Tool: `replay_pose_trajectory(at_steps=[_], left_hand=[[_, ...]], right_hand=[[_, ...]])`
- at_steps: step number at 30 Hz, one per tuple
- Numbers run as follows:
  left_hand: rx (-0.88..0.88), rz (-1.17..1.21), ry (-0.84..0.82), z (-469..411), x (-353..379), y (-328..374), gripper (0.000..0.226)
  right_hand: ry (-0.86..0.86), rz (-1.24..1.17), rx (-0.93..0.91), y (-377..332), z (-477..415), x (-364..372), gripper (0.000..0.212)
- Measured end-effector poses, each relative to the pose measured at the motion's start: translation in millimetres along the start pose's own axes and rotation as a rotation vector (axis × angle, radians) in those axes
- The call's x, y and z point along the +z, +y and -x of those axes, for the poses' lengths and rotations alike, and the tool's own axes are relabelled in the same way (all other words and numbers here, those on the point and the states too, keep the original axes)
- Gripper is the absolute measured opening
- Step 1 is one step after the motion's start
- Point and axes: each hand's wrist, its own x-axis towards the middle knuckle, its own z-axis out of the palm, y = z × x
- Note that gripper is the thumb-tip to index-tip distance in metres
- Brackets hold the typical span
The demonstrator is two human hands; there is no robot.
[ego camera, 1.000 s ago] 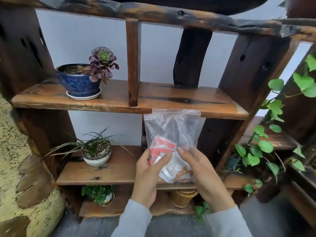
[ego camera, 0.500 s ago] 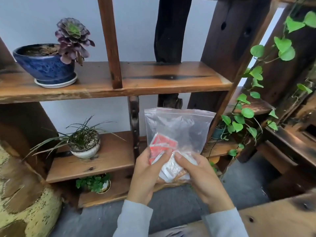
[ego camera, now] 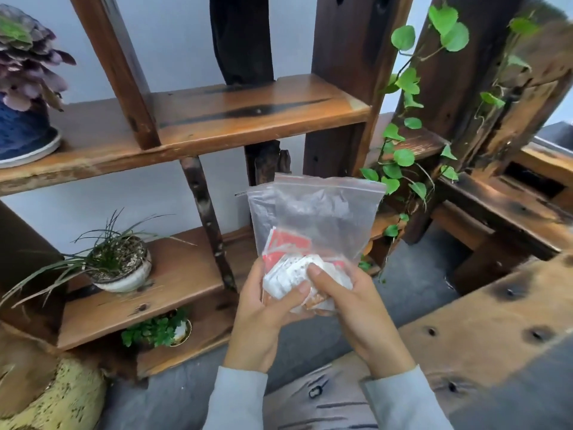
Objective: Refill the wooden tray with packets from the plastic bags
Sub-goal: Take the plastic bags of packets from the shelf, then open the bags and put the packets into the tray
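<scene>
Clear plastic zip bags [ego camera: 313, 212] stand upright in front of me, held at the bottom end by both hands. Red and white packets [ego camera: 288, 246] lie bunched in the lower part of the bags. My left hand [ego camera: 263, 308] grips the bags from the left, thumb across the front. From the right, my right hand [ego camera: 347, 308] holds them with the fingers pressed on the white packets. No wooden tray is in view.
A dark wooden shelf unit [ego camera: 248, 116] stands behind the bags, with a blue pot [ego camera: 21, 131], a grass-like plant [ego camera: 117, 259] and a small green plant [ego camera: 158, 330]. A leafy vine [ego camera: 403, 119] hangs at right. A wooden table edge [ego camera: 480, 324] lies at lower right.
The view has swung right and down, so the shelves have slid left and up. The table edge at lower right has come into view. Both hands still hold the bags.
</scene>
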Motion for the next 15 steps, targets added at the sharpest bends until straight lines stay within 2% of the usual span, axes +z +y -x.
replay_pose_trajectory(at_steps=[4, 15], left_hand=[[0.007, 0.027, -0.026, -4.9, 28.9, -5.5, 0.043], [-0.025, -0.018, -0.153, -3.3, 125.0, -46.4, 0.038]], right_hand=[[-0.007, -0.049, -0.008, -12.1, 10.4, -28.5, 0.028], [0.187, -0.099, -0.041, -33.4, 45.9, -122.9, 0.021]])
